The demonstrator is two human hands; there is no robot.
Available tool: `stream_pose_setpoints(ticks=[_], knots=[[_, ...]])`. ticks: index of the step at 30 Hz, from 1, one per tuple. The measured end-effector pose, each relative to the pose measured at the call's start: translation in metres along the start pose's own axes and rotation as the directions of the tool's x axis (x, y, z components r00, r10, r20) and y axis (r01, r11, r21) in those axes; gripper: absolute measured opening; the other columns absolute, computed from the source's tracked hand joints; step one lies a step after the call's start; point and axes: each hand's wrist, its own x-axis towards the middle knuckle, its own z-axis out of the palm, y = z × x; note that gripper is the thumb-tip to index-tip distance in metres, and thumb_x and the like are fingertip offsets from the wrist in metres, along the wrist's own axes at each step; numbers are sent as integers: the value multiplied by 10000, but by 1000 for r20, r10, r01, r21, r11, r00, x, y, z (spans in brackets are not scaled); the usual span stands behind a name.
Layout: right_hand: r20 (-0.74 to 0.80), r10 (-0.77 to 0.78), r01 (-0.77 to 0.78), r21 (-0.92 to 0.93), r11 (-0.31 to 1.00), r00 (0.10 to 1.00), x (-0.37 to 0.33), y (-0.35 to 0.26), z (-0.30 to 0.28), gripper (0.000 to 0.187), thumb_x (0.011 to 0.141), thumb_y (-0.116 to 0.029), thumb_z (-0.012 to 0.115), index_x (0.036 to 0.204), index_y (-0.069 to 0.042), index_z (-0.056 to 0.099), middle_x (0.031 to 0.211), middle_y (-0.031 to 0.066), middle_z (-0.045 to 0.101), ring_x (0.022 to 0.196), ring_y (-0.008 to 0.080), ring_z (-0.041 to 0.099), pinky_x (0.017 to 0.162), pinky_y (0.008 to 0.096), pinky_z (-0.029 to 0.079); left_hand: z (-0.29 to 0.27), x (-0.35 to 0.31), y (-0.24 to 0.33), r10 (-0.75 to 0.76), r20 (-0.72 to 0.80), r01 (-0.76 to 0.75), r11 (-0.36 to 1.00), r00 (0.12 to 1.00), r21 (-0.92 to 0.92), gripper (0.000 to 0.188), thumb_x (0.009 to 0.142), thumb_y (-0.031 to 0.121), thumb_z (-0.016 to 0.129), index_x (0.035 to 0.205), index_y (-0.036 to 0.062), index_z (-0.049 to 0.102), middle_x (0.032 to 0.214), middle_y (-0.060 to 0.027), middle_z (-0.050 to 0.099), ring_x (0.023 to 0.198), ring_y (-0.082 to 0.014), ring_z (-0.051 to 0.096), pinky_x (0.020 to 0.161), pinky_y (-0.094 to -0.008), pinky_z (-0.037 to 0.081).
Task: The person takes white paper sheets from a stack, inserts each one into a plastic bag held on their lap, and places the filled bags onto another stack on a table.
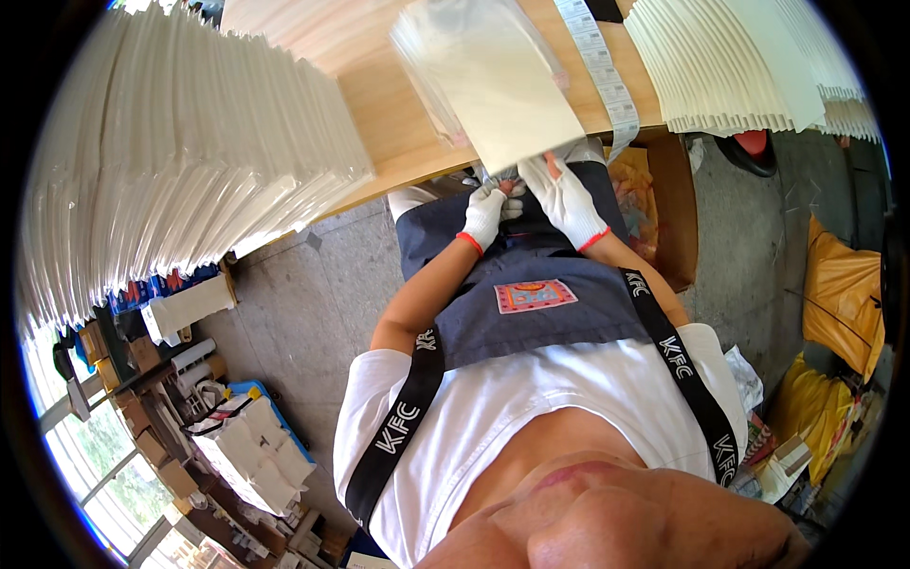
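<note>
A cream rectangular sheet (pixel 517 109) lies over clear plastic bags (pixel 424 57) on the wooden table and juts past its near edge. Both my hands wear white gloves with red cuffs and bare fingertips. My left hand (pixel 486 211) is closed, its curled fingers pinching crinkled clear plastic just below the sheet's near edge. Beside it on the right, my right hand (pixel 566 201) is closed at the sheet's near edge, a bare fingertip against it. Its other fingers are partly hidden.
Tall stacks of plastic-wrapped sheets (pixel 180 142) fill the table's left. More cream stacks (pixel 711 66) stand at the right, beside a strip of printed labels (pixel 599 71). An open cardboard box (pixel 675 209) sits under the table's right edge. Yellow-orange bags (pixel 842 299) lie on the right floor.
</note>
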Motion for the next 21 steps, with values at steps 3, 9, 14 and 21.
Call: stream_pose_setpoints(ticks=[3,9,14,21], knots=[[5,-67,67,-23,997,998,10,8,2,363,951,-149,408,1289,-23,370,1255,202,456,1160,349,474,954,365,452,-8,3,15,-40,9,40,999,999,6,254,911,187,498,1098,19,536,1004,-103,623,725,-179,608,638,-307,533],[-71,-40,-42,-872,487,997,-2,12,6,306,926,-172,467,1194,-25,484,1016,142,596,821,203,629,745,322,513,-31,-16,37,103,-131,-71,971,986,227,308,893,227,551,1086,-13,549,946,-81,626,763,-194,635,646,-297,542],[605,155,208,-19,-978,781,40,11,49,409,746,-189,625,1144,-224,539,971,29,540,809,215,570,651,349,481,-27,-17,33,143,-133,-118,977,981,178,272,896,224,555,1020,-16,589,881,-97,644,661,-155,627,601,-258,529],[563,211,313,-90,-945,799,56,10,62,328,749,-247,649,1064,-186,581,968,30,588,865,244,593,674,359,495,-44,-23,50,36,-103,-8,965,994,261,274,893,219,557,1016,-24,590,904,-115,660,686,-148,629,600,-246,526]])
